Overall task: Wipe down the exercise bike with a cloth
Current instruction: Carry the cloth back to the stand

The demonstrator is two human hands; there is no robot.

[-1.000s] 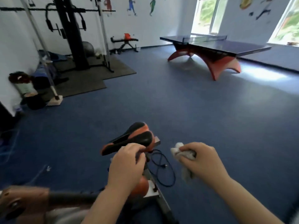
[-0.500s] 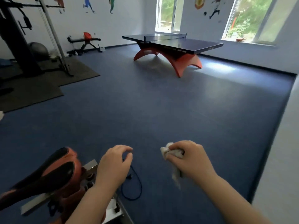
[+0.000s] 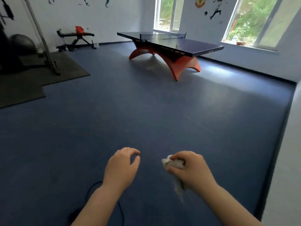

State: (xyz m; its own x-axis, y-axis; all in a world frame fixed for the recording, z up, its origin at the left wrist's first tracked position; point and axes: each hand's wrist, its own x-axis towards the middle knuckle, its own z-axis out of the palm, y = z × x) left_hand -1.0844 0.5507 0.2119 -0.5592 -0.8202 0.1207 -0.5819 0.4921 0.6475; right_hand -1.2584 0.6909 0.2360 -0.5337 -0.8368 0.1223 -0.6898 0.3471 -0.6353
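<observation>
My right hand (image 3: pixel 192 170) is closed around a crumpled grey-white cloth (image 3: pixel 173 163); one end bulges out past my fingers and a tail hangs below my palm. To its left, my left hand (image 3: pixel 122 167) hovers over the blue floor with fingers loosely curled and nothing in it. The two hands are level and apart. The exercise bike is out of the frame.
A black cable (image 3: pixel 91 190) loops on the floor under my left forearm. A table-tennis table (image 3: pixel 172 44) on orange legs stands far ahead. A dark mat (image 3: pixel 37 79) with gym machines lies at far left. A white wall (image 3: pixel 290 144) borders the right side.
The view has swung right and the bike's orange-black saddle has left the frame. My left hand came off the saddle and now hangs free. My right hand keeps the cloth.
</observation>
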